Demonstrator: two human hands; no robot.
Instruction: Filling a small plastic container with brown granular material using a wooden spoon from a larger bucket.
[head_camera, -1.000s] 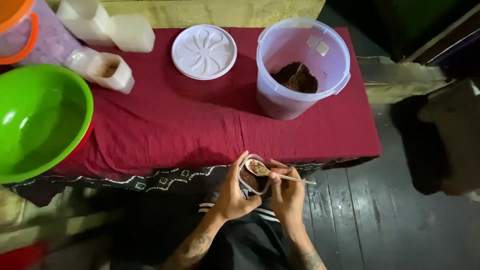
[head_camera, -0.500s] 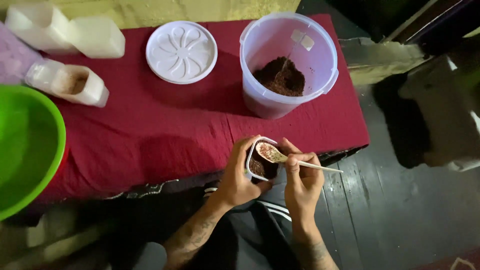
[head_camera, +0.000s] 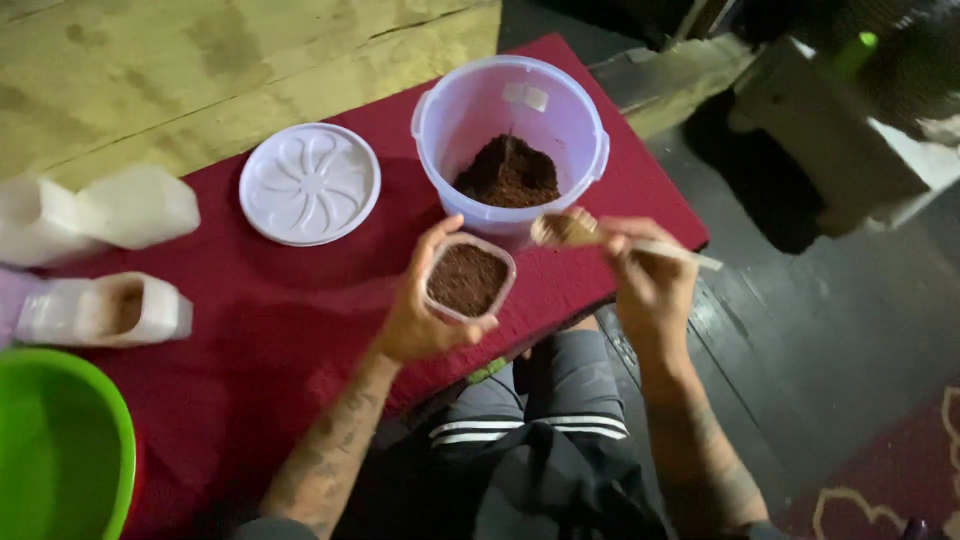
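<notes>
Head view: left hand (head_camera: 425, 320) clamps a small clear plastic cup of brown powder (head_camera: 468, 279); right hand (head_camera: 650, 280) pinches a wooden spoon (head_camera: 590, 235) beside the translucent plastic bucket (head_camera: 510, 140) at the red-clothed table's (head_camera: 250, 300) near edge.

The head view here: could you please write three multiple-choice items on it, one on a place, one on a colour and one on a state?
1. Where is the white lid?
A. on the red cloth
B. on the tub
C. on the floor

2. What colour is the bowl at the lower left?
A. blue
B. green
C. black

3. What does the small cup in the left hand hold?
A. nothing
B. water
C. brown powder

Answers: 1 A, it lies flat beside the tub; 2 B, its rim is bright green; 3 C, brown grains fill it.
</notes>
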